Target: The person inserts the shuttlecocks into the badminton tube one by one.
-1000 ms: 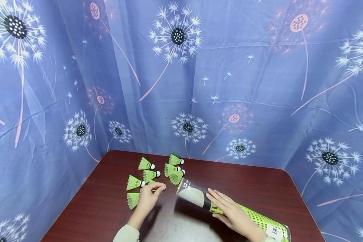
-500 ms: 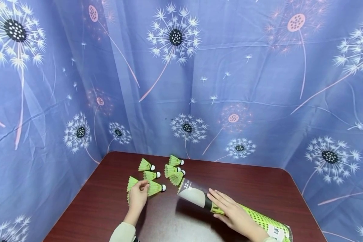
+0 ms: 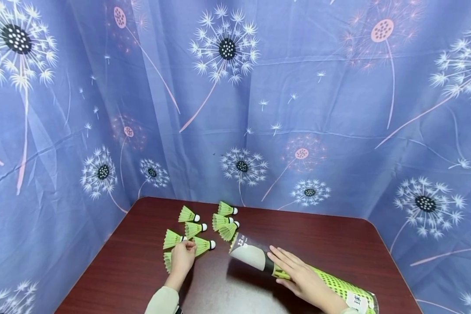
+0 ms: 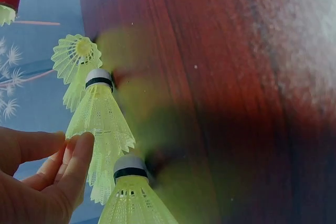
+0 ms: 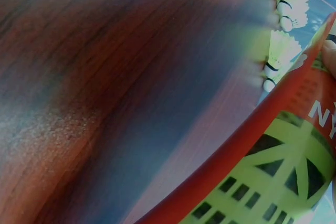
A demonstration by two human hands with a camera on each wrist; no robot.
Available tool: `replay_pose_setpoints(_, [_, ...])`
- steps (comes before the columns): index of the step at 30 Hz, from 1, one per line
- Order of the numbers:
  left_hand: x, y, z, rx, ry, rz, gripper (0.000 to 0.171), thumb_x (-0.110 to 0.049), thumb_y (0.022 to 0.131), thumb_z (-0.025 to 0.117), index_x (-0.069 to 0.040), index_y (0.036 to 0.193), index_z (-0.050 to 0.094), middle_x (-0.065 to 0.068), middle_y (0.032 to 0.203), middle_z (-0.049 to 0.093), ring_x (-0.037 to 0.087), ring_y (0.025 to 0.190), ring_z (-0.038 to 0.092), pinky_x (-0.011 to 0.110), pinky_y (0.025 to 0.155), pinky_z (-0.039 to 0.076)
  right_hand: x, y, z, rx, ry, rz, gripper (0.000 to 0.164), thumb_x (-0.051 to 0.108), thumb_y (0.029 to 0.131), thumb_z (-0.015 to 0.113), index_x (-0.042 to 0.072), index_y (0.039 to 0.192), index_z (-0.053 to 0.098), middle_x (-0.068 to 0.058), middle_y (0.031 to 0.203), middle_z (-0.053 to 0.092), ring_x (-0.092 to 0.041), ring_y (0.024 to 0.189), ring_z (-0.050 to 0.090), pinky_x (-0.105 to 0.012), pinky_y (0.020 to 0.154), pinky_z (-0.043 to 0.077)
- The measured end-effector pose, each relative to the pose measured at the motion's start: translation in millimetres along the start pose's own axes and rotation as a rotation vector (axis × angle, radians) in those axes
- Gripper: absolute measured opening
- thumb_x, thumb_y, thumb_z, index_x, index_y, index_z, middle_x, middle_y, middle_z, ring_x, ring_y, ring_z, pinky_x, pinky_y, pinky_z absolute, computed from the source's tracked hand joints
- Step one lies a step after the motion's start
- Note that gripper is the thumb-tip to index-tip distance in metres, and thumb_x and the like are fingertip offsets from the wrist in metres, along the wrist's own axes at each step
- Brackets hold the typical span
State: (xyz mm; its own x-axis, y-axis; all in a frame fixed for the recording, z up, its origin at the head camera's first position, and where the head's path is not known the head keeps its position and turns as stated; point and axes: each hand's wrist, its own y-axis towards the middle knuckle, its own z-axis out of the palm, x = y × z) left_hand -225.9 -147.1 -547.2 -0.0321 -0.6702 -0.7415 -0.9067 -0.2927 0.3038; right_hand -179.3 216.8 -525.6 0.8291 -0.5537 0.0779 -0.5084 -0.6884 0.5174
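Green shuttlecocks with white corks lie in a loose group on the left of the table. My left hand [image 3: 182,258] is among the nearest ones. Its thumb and fingertips pinch the skirt edge of a shuttlecock [image 3: 204,246], which also shows in the left wrist view as a shuttlecock [image 4: 102,111] with its cork upward in the picture. My right hand [image 3: 301,277] grips a shuttlecock tube [image 3: 248,256] lying slantwise, fingers across its top and thumb on the near side. The tube's open-looking end faces the group. Green mesh shows through its lower part.
Other shuttlecocks [image 3: 193,229] lie behind the left hand, and one more group, with a shuttlecock [image 3: 228,230] at its front, lies just beyond the tube's end. The dark red table [image 3: 318,235] backs onto a blue dandelion-print curtain [image 3: 337,131].
My left hand has drawn back leftward from beside the tube's end, uncovering the front shuttlecock, then dipped slightly nearer. The right hand and tube have stayed put.
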Motion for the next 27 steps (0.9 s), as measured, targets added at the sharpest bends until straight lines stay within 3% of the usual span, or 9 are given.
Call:
replay_pose_setpoints(13, [3.1, -2.0, 0.0, 0.008, -0.013, -0.014, 0.006, 0.001, 0.075, 0.073, 0.000, 0.071, 0.069, 0.006, 0.063, 0.066, 0.020, 0.058, 0.061, 0.034, 0.057, 0.047, 0.1, 1.0, 1.9, 0.000, -0.002, -0.004, 0.067, 0.026, 0.088, 0.070, 0.006, 0.144, 0.042, -0.014, 0.148, 0.042, -0.031, 0.128, 0.046, -0.018, 0.113, 0.015])
replay_pose_setpoints(20, [6.2, -3.7, 2.1, 0.044, 0.015, -0.005, 0.009, -0.001, 0.075, 0.073, -0.001, 0.069, 0.067, 0.004, 0.061, 0.064, 0.017, 0.056, 0.057, 0.033, 0.055, 0.046, 1.2, -0.1, 1.7, 0.004, 0.002, 0.000, 0.065, 0.027, 0.090, 0.068, 0.006, 0.145, 0.041, -0.014, 0.148, 0.041, -0.031, 0.128, 0.046, -0.018, 0.113, 0.015])
replay_pose_setpoints(27, [5.8, -3.1, 2.2, 0.005, -0.001, 0.015, 0.009, 0.002, 0.074, 0.074, 0.000, 0.069, 0.068, 0.005, 0.060, 0.063, 0.019, 0.056, 0.057, 0.034, 0.055, 0.046, -1.4, -1.4, 1.6, 0.010, -0.002, -0.001, 0.067, 0.026, 0.088, 0.070, 0.006, 0.145, 0.041, -0.014, 0.148, 0.041, -0.031, 0.128, 0.046, -0.018, 0.113, 0.014])
